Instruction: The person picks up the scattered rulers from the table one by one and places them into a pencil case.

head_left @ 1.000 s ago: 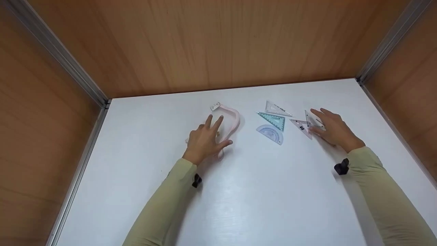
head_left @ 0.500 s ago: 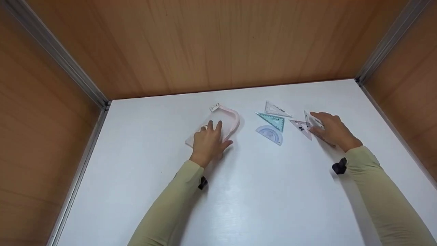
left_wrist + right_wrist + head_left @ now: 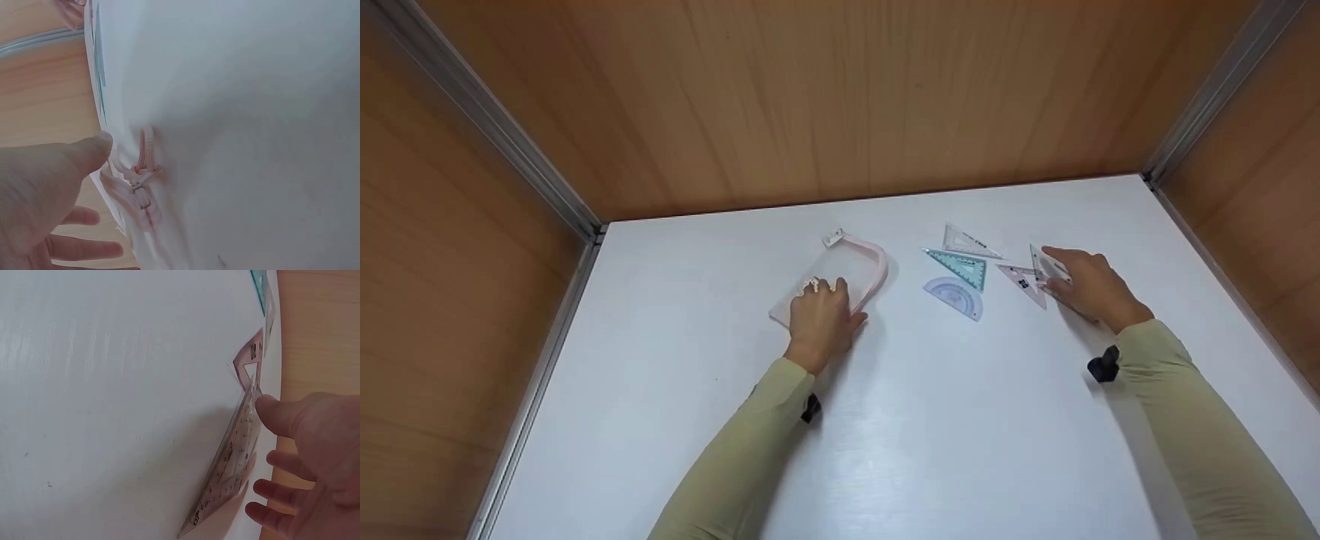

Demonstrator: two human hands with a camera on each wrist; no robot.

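Your left hand (image 3: 820, 319) rests on the near end of a clear zip pouch (image 3: 829, 281) with pink edging, which lies flat on the white table (image 3: 660, 337) a little left of centre. Its fingers are laid over the plastic with the thumb out to the side, and the left wrist view shows the thumb tip (image 3: 95, 147) just beside the pink zipper pull (image 3: 143, 180); the hand (image 3: 39, 197) looks relaxed rather than clenched, pressing the pouch (image 3: 140, 225) rather than gripping it. Your right hand (image 3: 1086, 287) is well apart from it, on the right side of the table, holding a clear set square (image 3: 1046, 266) by one edge. In the right wrist view the thumb (image 3: 278, 413) sits against the top face of that set square (image 3: 233, 467) while the fingers (image 3: 270, 489) curl beneath it, so the ruler is tilted up off the surface on its long edge. Touching it, or overlapping it, lies a pink triangle (image 3: 1024, 281). Between your two hands lie three more pieces close together: a teal triangle (image 3: 960, 266), a clear triangle (image 3: 967, 240) just behind it, and a pale blue protractor (image 3: 956, 295) just in front. Wooden walls (image 3: 847, 97) close in the table on three sides.
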